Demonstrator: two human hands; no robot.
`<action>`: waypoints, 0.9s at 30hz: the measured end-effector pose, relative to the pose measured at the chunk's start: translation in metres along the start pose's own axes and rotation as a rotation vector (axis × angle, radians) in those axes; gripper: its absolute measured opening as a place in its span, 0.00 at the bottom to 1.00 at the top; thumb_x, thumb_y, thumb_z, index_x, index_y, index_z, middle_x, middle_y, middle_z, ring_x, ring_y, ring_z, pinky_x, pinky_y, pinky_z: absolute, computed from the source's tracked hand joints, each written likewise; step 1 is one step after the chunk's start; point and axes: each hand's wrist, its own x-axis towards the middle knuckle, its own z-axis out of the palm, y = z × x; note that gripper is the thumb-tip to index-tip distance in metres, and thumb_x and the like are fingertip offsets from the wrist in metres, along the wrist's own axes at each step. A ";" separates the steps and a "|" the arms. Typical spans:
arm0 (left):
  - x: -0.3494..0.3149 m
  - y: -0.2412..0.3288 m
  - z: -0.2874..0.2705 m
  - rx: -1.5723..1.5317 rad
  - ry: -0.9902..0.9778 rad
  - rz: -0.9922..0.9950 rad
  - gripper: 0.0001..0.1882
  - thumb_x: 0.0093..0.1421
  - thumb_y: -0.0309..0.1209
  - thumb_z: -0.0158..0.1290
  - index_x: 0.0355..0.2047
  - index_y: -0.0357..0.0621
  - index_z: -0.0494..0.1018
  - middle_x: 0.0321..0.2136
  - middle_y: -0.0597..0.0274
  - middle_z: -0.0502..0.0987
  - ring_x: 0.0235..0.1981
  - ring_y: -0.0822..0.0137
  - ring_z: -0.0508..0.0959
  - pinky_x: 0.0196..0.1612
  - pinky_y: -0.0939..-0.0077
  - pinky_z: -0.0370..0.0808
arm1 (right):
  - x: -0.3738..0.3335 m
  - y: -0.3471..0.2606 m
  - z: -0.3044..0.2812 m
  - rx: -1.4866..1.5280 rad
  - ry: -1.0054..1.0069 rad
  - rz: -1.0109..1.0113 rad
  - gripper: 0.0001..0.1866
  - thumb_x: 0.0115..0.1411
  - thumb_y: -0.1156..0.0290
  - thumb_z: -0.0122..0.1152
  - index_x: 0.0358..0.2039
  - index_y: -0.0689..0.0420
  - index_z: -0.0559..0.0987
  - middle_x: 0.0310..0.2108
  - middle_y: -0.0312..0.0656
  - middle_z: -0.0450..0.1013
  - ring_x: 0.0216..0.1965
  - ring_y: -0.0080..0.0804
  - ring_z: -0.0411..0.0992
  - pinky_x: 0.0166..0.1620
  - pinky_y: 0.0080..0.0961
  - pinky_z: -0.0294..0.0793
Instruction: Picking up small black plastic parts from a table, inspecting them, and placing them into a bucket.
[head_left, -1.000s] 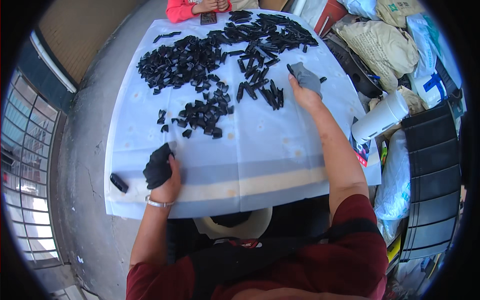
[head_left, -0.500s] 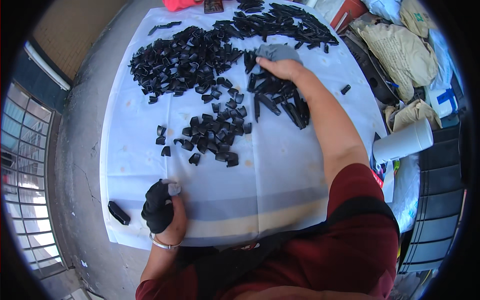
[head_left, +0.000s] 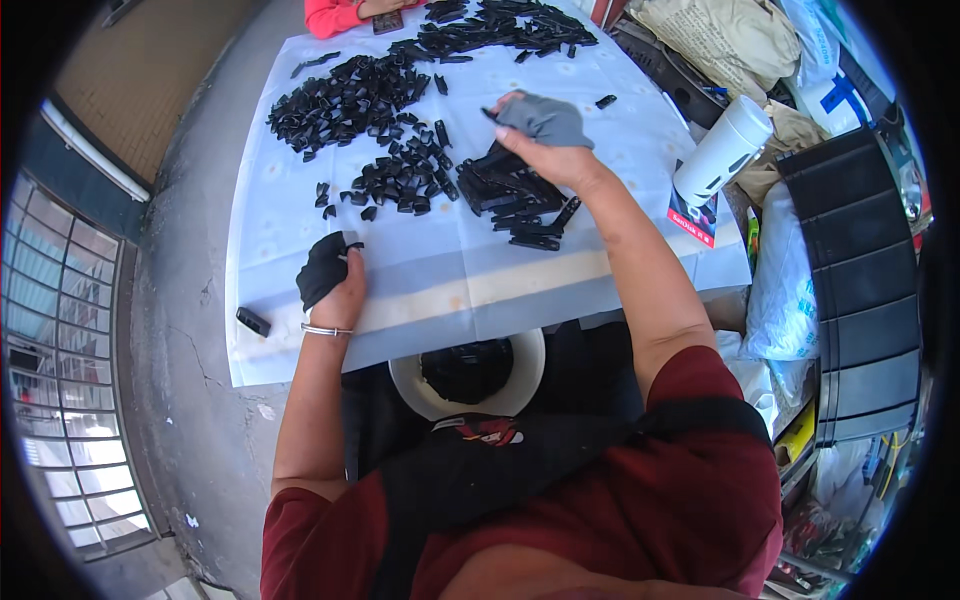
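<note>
Nearest me is the worker's dark apron [head_left: 560, 445] over a maroon shirt [head_left: 650, 480]. A white bowl [head_left: 402, 392] with something black in it sits just below the table edge. On the white cloth [head_left: 290, 205], at the front left corner, a black block [head_left: 253, 321] lies by itself.

The left hand [head_left: 333, 278], in a black glove [head_left: 322, 268] and with a bracelet [head_left: 327, 330] at its wrist, is curled up over the cloth near that corner. Its thumb is bent in against the fingers; I can't tell whether anything is inside.

Farther in, long pieces [head_left: 510, 190], all black, lie bunched in front of the right hand [head_left: 543, 128]. That hand, in a grey glove [head_left: 560, 118], is just above their far side, thumb and fingers drawn together on a dark sliver [head_left: 489, 114] at the tips. To its right a white bottle [head_left: 725, 150] stands tilted in my view beside a red and black card [head_left: 692, 210].

Left of the long pieces lies a loose patch of curved pieces [head_left: 405, 180], with a bigger heap [head_left: 350, 100] of them behind it. A lone piece [head_left: 606, 101] lies right of the grey glove. At the far end spreads another pile [head_left: 500, 32] of long ones, and past the table's left far edge shows another person's red sleeve [head_left: 335, 17].
</note>
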 end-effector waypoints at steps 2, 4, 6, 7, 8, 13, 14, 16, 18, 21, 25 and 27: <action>-0.006 0.006 -0.006 -0.020 -0.042 -0.005 0.09 0.50 0.32 0.52 0.31 0.44 0.72 0.21 0.59 0.77 0.22 0.61 0.76 0.28 0.70 0.72 | -0.002 -0.032 -0.019 -0.034 0.073 0.076 0.11 0.52 0.64 0.53 0.31 0.58 0.74 0.28 0.44 0.71 0.32 0.39 0.70 0.38 0.28 0.68; -0.017 0.014 -0.011 -0.260 -0.151 -0.048 0.09 0.52 0.32 0.51 0.31 0.41 0.73 0.19 0.63 0.75 0.18 0.69 0.74 0.24 0.76 0.70 | -0.020 -0.048 -0.014 -0.077 0.186 0.146 0.05 0.51 0.71 0.55 0.26 0.59 0.74 0.24 0.41 0.71 0.29 0.35 0.70 0.37 0.26 0.68; -0.022 0.047 -0.022 -0.566 -0.359 -0.212 0.10 0.55 0.33 0.49 0.31 0.38 0.74 0.17 0.67 0.74 0.16 0.79 0.69 0.19 0.83 0.66 | -0.048 -0.054 0.006 -0.033 0.266 -0.027 0.06 0.48 0.73 0.58 0.29 0.56 0.76 0.27 0.39 0.73 0.31 0.36 0.70 0.37 0.28 0.69; -0.024 0.059 -0.024 -0.697 -0.454 -0.300 0.11 0.55 0.33 0.48 0.31 0.38 0.74 0.18 0.67 0.74 0.16 0.79 0.69 0.19 0.84 0.65 | -0.059 -0.051 0.017 -0.073 0.228 -0.079 0.07 0.47 0.73 0.59 0.29 0.55 0.76 0.28 0.39 0.73 0.32 0.36 0.70 0.37 0.29 0.69; -0.027 0.065 -0.022 -0.693 -0.468 -0.280 0.11 0.55 0.33 0.48 0.31 0.38 0.74 0.18 0.67 0.74 0.16 0.78 0.69 0.19 0.83 0.66 | -0.065 -0.046 0.029 -0.064 0.227 -0.078 0.07 0.47 0.73 0.59 0.29 0.55 0.76 0.28 0.39 0.73 0.32 0.36 0.70 0.37 0.29 0.69; -0.011 0.072 -0.004 -0.489 -0.448 -0.178 0.11 0.53 0.35 0.49 0.30 0.41 0.75 0.18 0.61 0.74 0.17 0.70 0.72 0.21 0.75 0.68 | -0.065 -0.051 0.036 -0.568 0.064 -0.099 0.09 0.45 0.70 0.63 0.29 0.54 0.78 0.30 0.38 0.74 0.34 0.33 0.71 0.38 0.28 0.70; 0.002 0.069 0.000 -0.303 -0.310 -0.041 0.11 0.53 0.36 0.47 0.27 0.42 0.74 0.20 0.56 0.75 0.20 0.63 0.74 0.25 0.71 0.69 | -0.065 -0.044 0.035 -0.567 0.072 -0.105 0.09 0.45 0.70 0.63 0.29 0.54 0.78 0.30 0.38 0.74 0.34 0.33 0.71 0.38 0.28 0.70; 0.039 0.056 0.004 -0.026 -0.159 0.121 0.12 0.53 0.37 0.45 0.25 0.43 0.74 0.23 0.52 0.75 0.25 0.53 0.74 0.30 0.63 0.70 | -0.069 -0.030 0.035 -0.386 0.293 0.028 0.08 0.44 0.69 0.63 0.27 0.54 0.78 0.28 0.38 0.74 0.32 0.34 0.72 0.36 0.28 0.70; 0.094 0.028 0.005 0.129 -0.145 0.155 0.14 0.53 0.39 0.43 0.26 0.44 0.74 0.25 0.52 0.75 0.27 0.52 0.74 0.32 0.61 0.70 | -0.069 -0.033 0.029 -0.326 0.304 0.052 0.07 0.44 0.69 0.63 0.27 0.55 0.78 0.27 0.39 0.75 0.30 0.35 0.72 0.35 0.29 0.70; 0.156 0.001 0.016 0.284 -0.178 0.122 0.16 0.53 0.41 0.41 0.28 0.45 0.75 0.29 0.51 0.75 0.31 0.53 0.75 0.36 0.62 0.70 | -0.066 -0.028 0.026 -0.214 0.318 0.077 0.06 0.45 0.70 0.62 0.26 0.55 0.79 0.23 0.39 0.74 0.25 0.38 0.72 0.31 0.30 0.71; 0.215 -0.022 0.054 0.322 -0.277 0.016 0.18 0.55 0.43 0.39 0.33 0.46 0.74 0.35 0.51 0.74 0.38 0.53 0.74 0.42 0.63 0.69 | -0.066 -0.027 0.025 -0.339 0.159 0.112 0.07 0.46 0.70 0.60 0.28 0.55 0.79 0.25 0.41 0.74 0.28 0.38 0.72 0.32 0.31 0.70; 0.231 -0.038 0.081 0.271 -0.369 -0.201 0.20 0.56 0.45 0.37 0.39 0.48 0.73 0.40 0.52 0.73 0.43 0.53 0.71 0.47 0.64 0.66 | -0.062 -0.037 0.021 -0.380 0.153 0.024 0.07 0.46 0.70 0.60 0.27 0.56 0.78 0.27 0.43 0.74 0.29 0.39 0.71 0.33 0.31 0.70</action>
